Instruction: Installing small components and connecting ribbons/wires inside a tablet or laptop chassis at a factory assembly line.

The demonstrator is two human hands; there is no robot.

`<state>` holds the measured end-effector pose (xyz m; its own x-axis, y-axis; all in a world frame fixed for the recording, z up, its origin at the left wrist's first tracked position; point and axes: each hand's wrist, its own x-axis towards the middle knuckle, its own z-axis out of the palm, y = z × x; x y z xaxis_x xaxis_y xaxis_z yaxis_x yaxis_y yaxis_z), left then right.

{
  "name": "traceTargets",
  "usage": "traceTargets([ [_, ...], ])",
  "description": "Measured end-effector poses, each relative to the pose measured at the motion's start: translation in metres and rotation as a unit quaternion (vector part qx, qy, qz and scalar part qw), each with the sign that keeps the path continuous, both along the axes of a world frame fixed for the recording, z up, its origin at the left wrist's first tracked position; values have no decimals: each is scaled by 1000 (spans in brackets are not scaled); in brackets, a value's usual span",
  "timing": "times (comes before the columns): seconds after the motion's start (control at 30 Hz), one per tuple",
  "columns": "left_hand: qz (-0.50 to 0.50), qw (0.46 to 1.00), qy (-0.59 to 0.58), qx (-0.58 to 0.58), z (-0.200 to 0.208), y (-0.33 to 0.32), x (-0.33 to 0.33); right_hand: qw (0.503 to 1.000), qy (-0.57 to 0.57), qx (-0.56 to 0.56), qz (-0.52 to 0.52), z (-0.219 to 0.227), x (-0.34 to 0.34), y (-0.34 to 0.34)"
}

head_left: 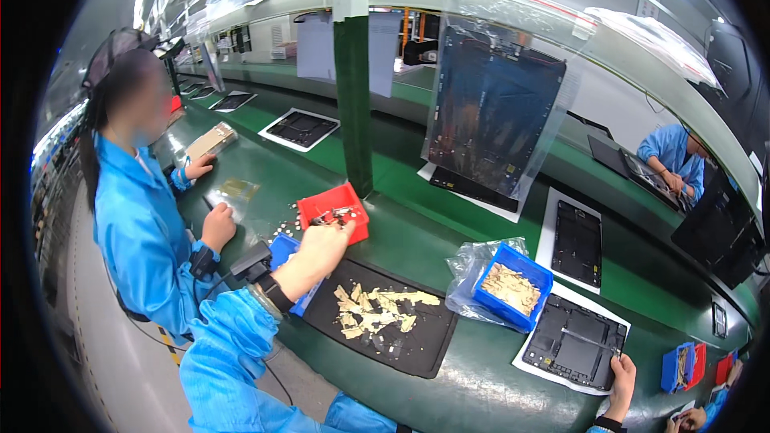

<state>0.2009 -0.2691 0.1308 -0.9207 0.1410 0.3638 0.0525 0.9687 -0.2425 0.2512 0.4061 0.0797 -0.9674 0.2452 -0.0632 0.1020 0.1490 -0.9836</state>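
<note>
Black panel (579,359): prob light, grab the rim — right fingers (618,367) curl there, left fingers (342,230) bunch at red bin (360,230), hold unclear.

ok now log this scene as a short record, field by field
left hand: fingers at the red bin, grip unclear
right hand: touching the black panel at its right edge
black mat: between the hands, cream strips on it
blue bin: beside the panel, holding cream pieces
co-worker: at left, blue jacket
</note>
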Motion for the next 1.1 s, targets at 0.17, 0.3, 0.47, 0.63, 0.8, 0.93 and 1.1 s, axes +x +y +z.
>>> traceTargets([
  [0.17,23,1000,-5,-8,12,-26,-20,1000,-9,-6,-16,-1,4,1],
  [0.3,83,996,-35,-18,2,-85,-35,1000,1,-2,-28,1,4,-5],
  [0.47,149,989,-4,-14,6,-135,-21,1000,-9,-4,-19,-3,-4,-9],
  [0.63,-40,986,17,163,31,-27,30,999,5,32,-31,-2,7,7],
  [0.8,-5,993,-32,110,0,20,117,1000,9,17,-15,-4,2,2],
  [0.93,25,994,37,97,-12,-10,122,1000,6,24,-18,-5,4,4],
  [1.1,14,992,52,110,-19,-61,107,999,2,32,-23,-9,2,4],
])
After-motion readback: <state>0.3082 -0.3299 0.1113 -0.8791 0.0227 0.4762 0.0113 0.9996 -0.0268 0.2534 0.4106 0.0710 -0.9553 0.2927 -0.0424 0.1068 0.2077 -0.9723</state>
